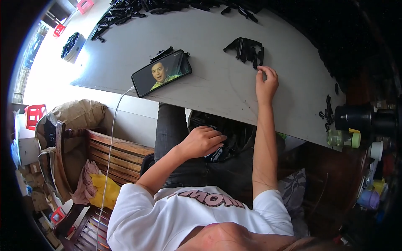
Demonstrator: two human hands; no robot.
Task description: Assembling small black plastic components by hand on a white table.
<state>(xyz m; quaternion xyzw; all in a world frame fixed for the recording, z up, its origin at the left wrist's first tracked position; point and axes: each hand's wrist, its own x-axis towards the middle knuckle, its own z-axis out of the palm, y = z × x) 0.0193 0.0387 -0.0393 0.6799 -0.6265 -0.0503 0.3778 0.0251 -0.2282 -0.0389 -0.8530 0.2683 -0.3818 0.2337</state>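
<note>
My right hand (267, 85) reaches over the grey table with its fingers curled and fingertips pinched at the near end of a small group of black plastic parts (247, 47). The parts are thin and irregular; their exact kind is unclear. My left hand (202, 141) is low over my lap, below the table edge, fingers bent downward. Under and beside it lie more glossy black pieces (218, 155), apparently in a dark container or on my lap. The left fingertips are partly hidden, so what they hold does not show.
A phone (162, 73) playing video leans on black pieces, its white cable (112, 142) trailing down left. Black parts (125, 12) heap along the far edge. A black cylinder (354, 117) and greenish jar (343, 138) stand right. A wooden bench (115, 152) and filled bucket (74, 48) are left.
</note>
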